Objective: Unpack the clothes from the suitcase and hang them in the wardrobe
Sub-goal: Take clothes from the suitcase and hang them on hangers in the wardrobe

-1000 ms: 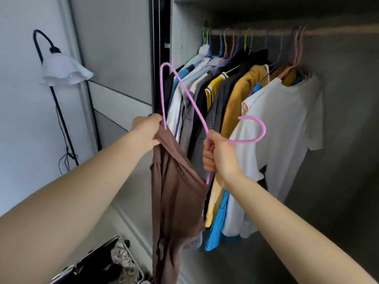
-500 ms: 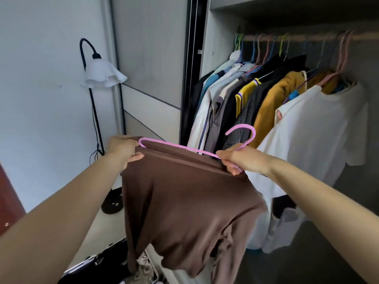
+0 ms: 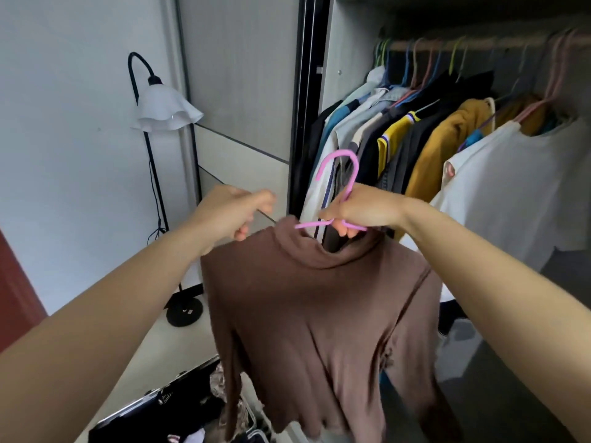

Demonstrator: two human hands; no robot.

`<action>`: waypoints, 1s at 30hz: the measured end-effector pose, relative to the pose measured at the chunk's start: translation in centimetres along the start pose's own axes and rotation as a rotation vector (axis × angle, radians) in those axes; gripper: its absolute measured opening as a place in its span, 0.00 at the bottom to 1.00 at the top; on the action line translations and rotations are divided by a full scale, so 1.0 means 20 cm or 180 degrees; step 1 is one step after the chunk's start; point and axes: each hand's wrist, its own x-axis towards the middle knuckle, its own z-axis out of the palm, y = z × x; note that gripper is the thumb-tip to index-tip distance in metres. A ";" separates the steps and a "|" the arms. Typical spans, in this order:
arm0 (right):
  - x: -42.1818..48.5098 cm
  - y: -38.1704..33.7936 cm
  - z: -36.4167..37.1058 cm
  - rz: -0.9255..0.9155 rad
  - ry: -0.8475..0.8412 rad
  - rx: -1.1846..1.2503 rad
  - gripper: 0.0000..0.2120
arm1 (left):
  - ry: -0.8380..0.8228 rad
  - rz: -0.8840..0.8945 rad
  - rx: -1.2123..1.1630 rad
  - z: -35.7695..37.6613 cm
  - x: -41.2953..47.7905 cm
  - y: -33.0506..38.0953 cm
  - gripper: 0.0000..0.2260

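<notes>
The right hand [image 3: 361,209] is gripping the pink hanger [image 3: 351,183] at the base of its hook, fingers curled round the wire, and is carrying the brown top [image 3: 319,308], which is hanging from it by the roll neck with both shoulders apparently seated. The left hand [image 3: 233,212] is hovering just beside the top's left shoulder with its fingers curled; motion blur is hiding whether it is pinching the fabric or only brushing it. The two hands are working close together in front of the open wardrobe [image 3: 348,59], below the level of the rail [image 3: 479,43]. So this garment is looking dressed on its hanger but is not yet hooked on; lifting the hook up to the rail is what seems to be remaining for it. On that rail a full row of clothes is already hanging, ending with a white T-shirt [image 3: 511,187]. Down at the lower left the suitcase [image 3: 153,407] is lying open with patterned fabric showing inside, so more unpacking appears to be waiting.
</notes>
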 end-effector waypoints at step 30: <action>-0.43 0.41 -0.17 0.0313 0.0143 0.0175 0.11 | -0.0045 0.1474 0.0567 0.21 0.15 -0.25 0.19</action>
